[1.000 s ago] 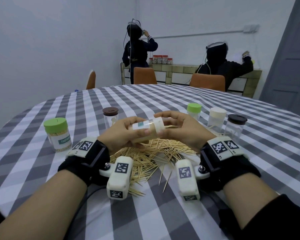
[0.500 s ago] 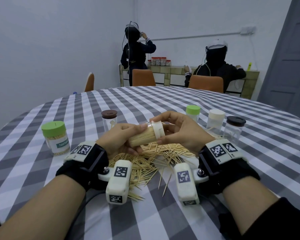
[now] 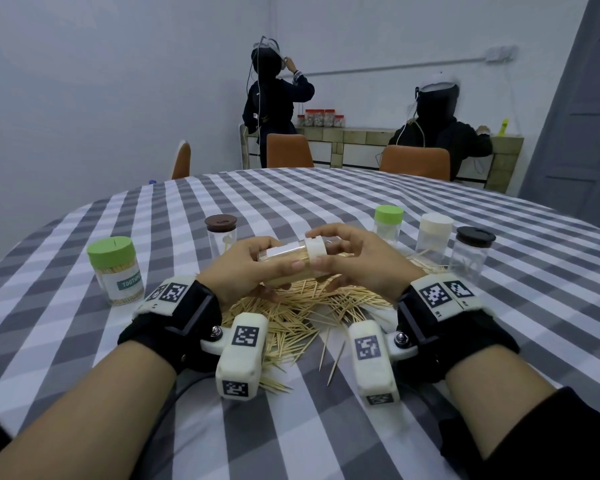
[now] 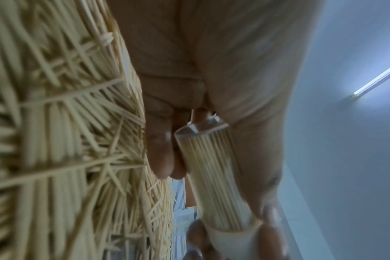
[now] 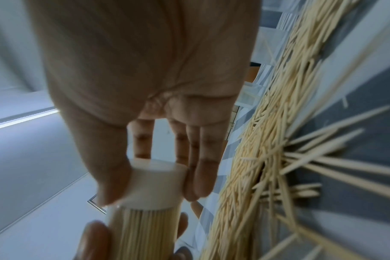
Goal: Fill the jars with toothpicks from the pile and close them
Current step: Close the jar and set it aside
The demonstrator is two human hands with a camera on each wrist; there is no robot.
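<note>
Head view: both hands' fingers [image 3: 293, 266] grip a clear toothpick-packed jar [image 3: 284, 259], cream cap [image 3: 315, 250].

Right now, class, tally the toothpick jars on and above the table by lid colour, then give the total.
Green lids: 2
Brown lid: 1
White lids: 2, one standing, one held
Black lid: 1
Total: 6

Head view looks down-forward; wrist views close along hands [image 3: 293, 268], sharing jar [image 3: 288, 259].
</note>
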